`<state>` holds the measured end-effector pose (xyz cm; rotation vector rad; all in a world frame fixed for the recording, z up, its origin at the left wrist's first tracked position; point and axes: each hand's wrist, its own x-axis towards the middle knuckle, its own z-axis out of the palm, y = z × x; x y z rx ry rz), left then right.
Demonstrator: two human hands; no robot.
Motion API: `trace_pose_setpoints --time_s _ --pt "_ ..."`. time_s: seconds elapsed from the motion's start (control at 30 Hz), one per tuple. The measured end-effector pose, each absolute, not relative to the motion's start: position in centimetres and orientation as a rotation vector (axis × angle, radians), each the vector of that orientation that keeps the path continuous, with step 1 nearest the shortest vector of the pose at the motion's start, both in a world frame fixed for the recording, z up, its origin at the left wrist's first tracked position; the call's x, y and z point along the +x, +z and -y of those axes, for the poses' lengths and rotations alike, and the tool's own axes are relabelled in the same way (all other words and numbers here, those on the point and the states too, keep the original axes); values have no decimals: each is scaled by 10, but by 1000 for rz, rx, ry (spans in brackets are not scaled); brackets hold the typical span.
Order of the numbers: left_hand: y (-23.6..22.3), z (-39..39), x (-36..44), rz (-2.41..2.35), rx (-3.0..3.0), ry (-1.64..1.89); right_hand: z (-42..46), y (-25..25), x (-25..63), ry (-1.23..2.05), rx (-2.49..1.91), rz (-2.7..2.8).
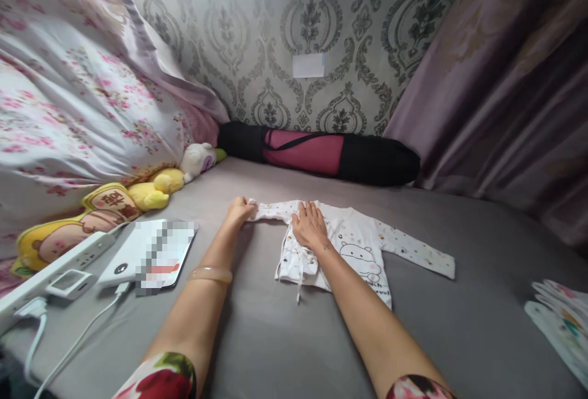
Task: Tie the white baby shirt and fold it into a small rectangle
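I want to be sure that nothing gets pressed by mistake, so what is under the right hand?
The right hand lies on the white shirt, whose cloth shows around it. Anything directly beneath the palm is covered and cannot be seen.

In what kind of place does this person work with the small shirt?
Probably a bedroom, on a bed: a sheet-like grey cover lies under the shirt, plush toys line the left side, and curtains hang by the patterned wallpaper.

Bare grey sheet nearside, long bag behind
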<state>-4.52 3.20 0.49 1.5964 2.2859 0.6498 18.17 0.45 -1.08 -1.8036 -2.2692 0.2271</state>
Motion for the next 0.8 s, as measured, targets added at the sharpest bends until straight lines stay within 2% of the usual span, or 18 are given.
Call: trace_pose_setpoints --time_s 0.17,0.4,0.57,0.67,0.73,0.8 --pt "19 -29 -36 -2369 1662 858 -4 -11 181 221 -1805 2250" --pt "8 -24 -44 -2396 1892 326 -3 -6 181 257 -1827 2273" --pt "20 -20 -24 -2657 1888 387 -3 -6 180 240 -1846 2277" --pt "24 -16 8 -2298 2209 455 -3 -6 180 240 -1847 2277" --pt "17 -15 30 -1900 2375 467 -3 -6 180 233 -1846 2278" --pt "4 -15 46 -1728 2423 442 -2 -5 180 209 -1843 2280"
